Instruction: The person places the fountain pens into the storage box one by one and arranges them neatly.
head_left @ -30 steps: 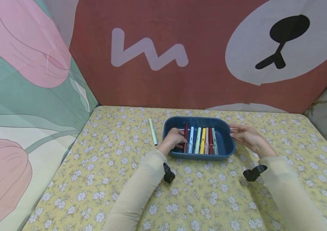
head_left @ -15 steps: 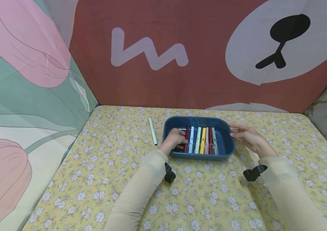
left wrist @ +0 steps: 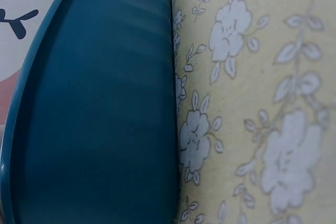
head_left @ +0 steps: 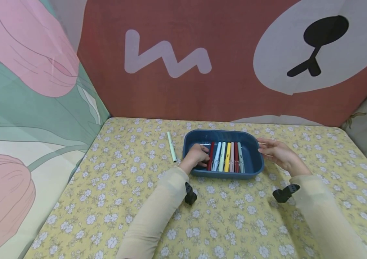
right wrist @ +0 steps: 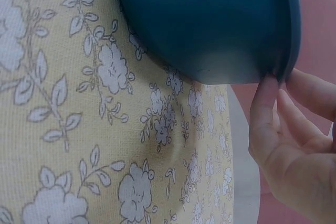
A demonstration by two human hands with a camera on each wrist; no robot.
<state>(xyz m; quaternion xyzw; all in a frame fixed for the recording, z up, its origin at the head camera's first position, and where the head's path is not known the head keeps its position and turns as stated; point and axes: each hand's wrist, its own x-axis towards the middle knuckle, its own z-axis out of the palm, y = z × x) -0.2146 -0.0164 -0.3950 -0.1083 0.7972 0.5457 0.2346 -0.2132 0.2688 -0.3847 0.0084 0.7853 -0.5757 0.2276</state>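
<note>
A dark blue tray holds a row of clipped pens lying side by side. My left hand reaches over its left end, fingers extended against the leftmost dark red pen. To the right of that lie a light blue pen, slightly slanted, then a pale green pen, a yellow pen and several more. My right hand pinches the tray's right rim; in the right wrist view, thumb and fingers meet at the rim. The left wrist view has only the tray's outer wall, with the left fingers hidden.
One mint green pen lies alone on the flowered yellow tablecloth, left of the tray. Behind the table stands a red-brown printed cloth backdrop. A black camera sits on the left wrist.
The leftmost dark red pen and the light blue pen have shifted right, their top ends now leaning right towards the other pens. My left hand moved slightly right; my right hand stays at the rim.
</note>
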